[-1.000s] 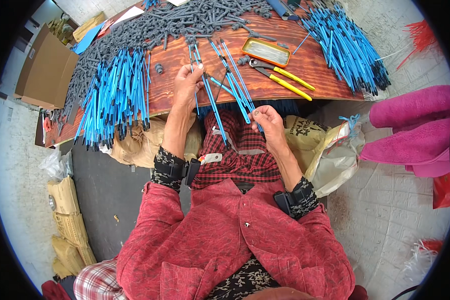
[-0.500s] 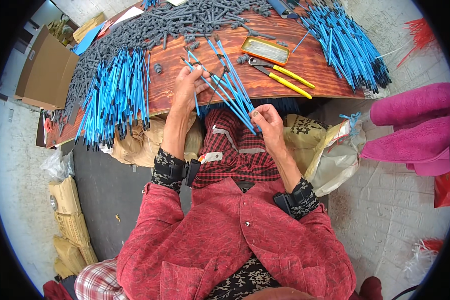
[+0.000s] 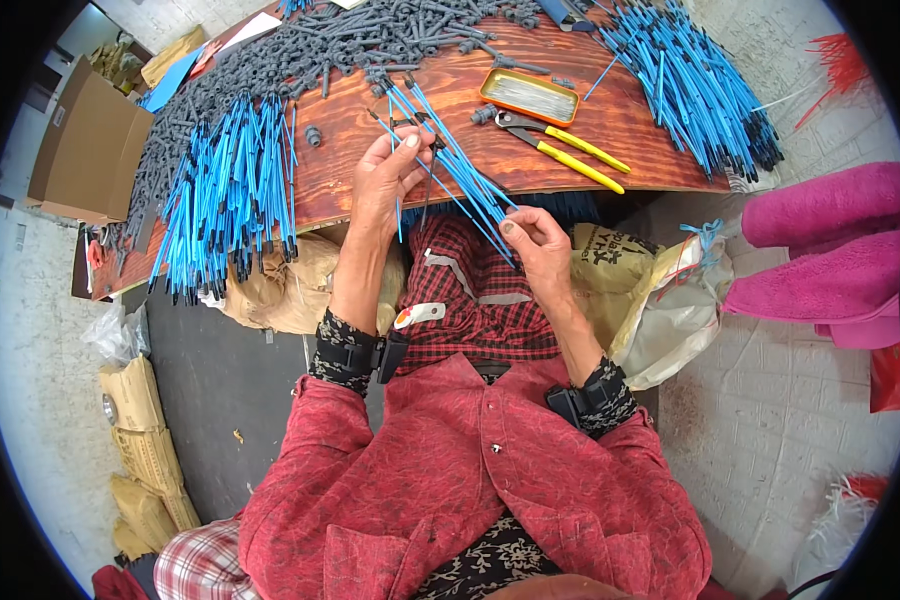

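A small bundle of thin blue tubes [image 3: 457, 161] with black fittings slants over the table's front edge and my lap. The lower ends are pinched in my right hand [image 3: 541, 246], thumb against forefinger. Toward the upper part, my left hand [image 3: 380, 185] is closed around a blue tube and a black fitting; its fingertips partly hide what they grip. One blue tube hangs down beside this hand. Beyond the bundle, yellow-handled pliers [image 3: 570, 153] lie on the reddish wooden table [image 3: 320, 180], close to a shallow orange tin [image 3: 530, 97] of thin pale pins or wires.
Piles of blue tubes lie at the table's left [image 3: 232, 185] and right [image 3: 685, 90]. Grey plastic fittings [image 3: 370, 40] are heaped along the back. A cardboard box [image 3: 90, 140] stands far left. Sacks [image 3: 660, 300] sit below the edge; magenta towels [image 3: 820, 250] hang right.
My left hand has shifted slightly, its thumb now raised and its fingers higher on the fittings. The bundle's upper ends have moved a little left. My right hand keeps its pinch.
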`<action>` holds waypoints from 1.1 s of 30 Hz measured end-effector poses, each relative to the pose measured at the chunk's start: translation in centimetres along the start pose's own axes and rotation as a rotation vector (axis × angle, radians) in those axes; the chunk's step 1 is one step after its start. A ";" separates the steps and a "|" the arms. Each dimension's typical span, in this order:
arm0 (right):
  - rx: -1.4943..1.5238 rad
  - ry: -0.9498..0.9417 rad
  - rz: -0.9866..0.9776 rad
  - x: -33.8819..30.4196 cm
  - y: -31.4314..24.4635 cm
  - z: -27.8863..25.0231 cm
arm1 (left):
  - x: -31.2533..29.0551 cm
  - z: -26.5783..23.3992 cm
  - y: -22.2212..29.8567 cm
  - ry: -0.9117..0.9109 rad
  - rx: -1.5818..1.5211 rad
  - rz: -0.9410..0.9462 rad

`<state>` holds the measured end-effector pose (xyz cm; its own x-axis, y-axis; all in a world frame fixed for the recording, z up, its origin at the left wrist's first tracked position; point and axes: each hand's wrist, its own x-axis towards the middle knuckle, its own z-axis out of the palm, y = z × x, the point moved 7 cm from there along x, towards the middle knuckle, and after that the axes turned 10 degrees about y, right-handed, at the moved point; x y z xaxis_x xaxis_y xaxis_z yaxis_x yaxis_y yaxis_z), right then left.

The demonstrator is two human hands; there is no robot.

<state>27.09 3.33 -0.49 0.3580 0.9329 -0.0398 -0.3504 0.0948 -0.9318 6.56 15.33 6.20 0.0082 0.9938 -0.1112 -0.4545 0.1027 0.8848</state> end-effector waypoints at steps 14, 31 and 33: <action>-0.099 0.105 -0.317 0.4 -8.6 -3.0 | 0.1 -2.3 1.2 -0.016 -0.120 0.026; -0.304 0.160 -0.316 -1.1 -6.7 1.0 | -1.3 2.9 2.6 -0.068 -0.253 0.114; -0.569 0.220 -0.370 -1.7 -7.3 1.4 | -1.0 3.0 2.4 -0.089 -0.256 0.122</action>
<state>27.82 1.51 6.93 0.5538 0.7769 0.2997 0.3128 0.1394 -0.9395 8.12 14.69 9.79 0.0129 0.9991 0.0397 -0.6666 -0.0210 0.7452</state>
